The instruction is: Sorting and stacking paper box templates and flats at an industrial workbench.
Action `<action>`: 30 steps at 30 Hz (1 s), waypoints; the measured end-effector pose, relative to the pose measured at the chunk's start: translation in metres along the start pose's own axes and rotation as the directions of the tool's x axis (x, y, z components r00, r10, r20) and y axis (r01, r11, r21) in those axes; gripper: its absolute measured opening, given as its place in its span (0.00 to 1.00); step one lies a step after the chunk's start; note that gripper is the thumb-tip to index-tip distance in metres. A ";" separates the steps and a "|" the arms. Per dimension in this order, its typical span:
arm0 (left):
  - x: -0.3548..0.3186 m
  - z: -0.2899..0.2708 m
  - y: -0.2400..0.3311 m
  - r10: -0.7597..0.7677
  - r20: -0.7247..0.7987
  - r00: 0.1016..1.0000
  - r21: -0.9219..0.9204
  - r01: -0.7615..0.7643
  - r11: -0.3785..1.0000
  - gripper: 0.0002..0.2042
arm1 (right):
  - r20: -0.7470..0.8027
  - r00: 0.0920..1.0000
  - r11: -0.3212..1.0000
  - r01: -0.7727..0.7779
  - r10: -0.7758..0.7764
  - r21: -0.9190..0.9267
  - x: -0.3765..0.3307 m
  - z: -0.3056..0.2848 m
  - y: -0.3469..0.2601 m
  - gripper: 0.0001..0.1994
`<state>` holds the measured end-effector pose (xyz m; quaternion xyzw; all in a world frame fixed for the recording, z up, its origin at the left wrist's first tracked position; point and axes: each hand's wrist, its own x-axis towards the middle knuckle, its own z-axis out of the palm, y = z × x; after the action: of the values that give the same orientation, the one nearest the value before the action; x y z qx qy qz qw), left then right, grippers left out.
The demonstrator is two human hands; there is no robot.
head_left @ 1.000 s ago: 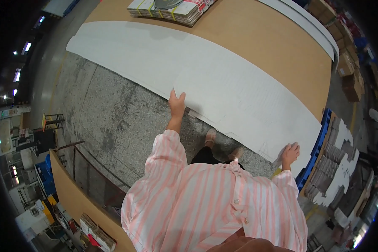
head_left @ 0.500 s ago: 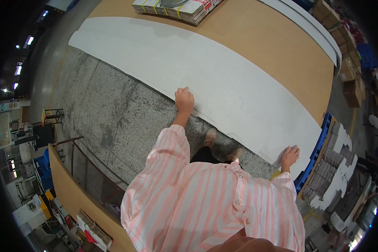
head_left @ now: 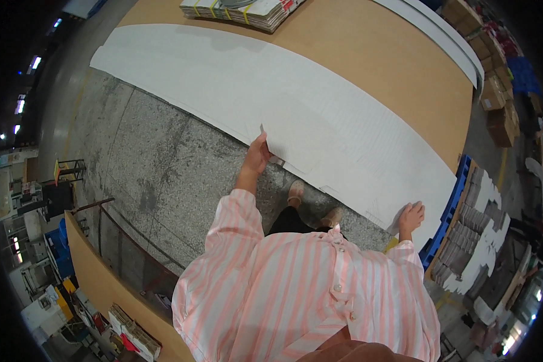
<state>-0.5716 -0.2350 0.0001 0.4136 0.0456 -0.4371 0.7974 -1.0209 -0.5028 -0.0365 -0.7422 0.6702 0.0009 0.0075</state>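
Note:
A long white sheet (head_left: 211, 78) with a curved far edge lies before me. At its near edge is my left hand (head_left: 257, 155), closed with the thumb uppermost. A thin grey pointed thing (head_left: 261, 127), like a small blade, sticks up past the thumb; the rest of it is hidden in the hand. Faint lines and creases mark the sheet toward its right end. My right hand (head_left: 411, 218) rests there on top of the sheet, palm down, its fingers bent and a little apart, holding nothing.
Brown board (head_left: 398, 78) lies beneath the sheet. Strapped flat cardboard (head_left: 247, 15) stands at the far side. At right are a blue pallet edge (head_left: 446, 211) and stacked grey-white cut pieces (head_left: 470, 229). A brown panel (head_left: 102, 265) and metal frame (head_left: 133, 232) stand at left.
My left hand has turned from knuckles-up to thumb-up, and the grey pointed thing now shows above it. My right hand stays on the sheet. The whole view has shifted slightly.

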 end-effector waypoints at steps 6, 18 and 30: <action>-0.017 -0.016 -0.071 -0.066 0.021 0.998 -0.216 0.069 0.974 0.19 | 0.014 1.000 0.999 -0.002 0.003 -0.033 0.007 -0.001 -0.012 0.26; -0.013 0.025 -0.069 0.321 -0.093 0.943 0.885 -0.069 0.461 0.18 | 0.000 0.997 0.990 0.076 -0.076 0.120 -0.007 -0.013 0.000 0.32; -0.004 0.030 -0.063 0.366 -0.016 0.930 0.937 -0.114 0.330 0.18 | -0.064 0.997 0.995 0.048 -0.043 0.082 -0.008 -0.003 0.003 0.33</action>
<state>-0.6285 -0.2706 -0.0176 0.8361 -0.1792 -0.2133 0.4725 -1.0243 -0.4951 -0.0332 -0.7559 0.6525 -0.0505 0.0179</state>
